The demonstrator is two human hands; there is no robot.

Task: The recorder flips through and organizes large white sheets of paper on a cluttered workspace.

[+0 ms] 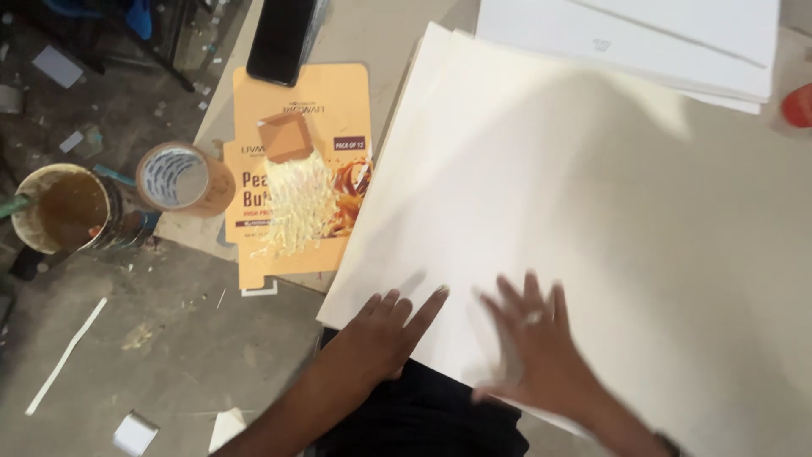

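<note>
Dusty grey floor surrounds a low surface [372, 34] where one large smooth cream sheet [592, 211] lies flat before me. I press my left hand [391, 326] on its near edge, fingers spread, grasping nothing. I lay my right hand [537, 338], blurred, open on the sheet too. Left of it lie one flattened orange carton [338, 101], one tape roll [176, 178] and one round tin [63, 207].
</note>
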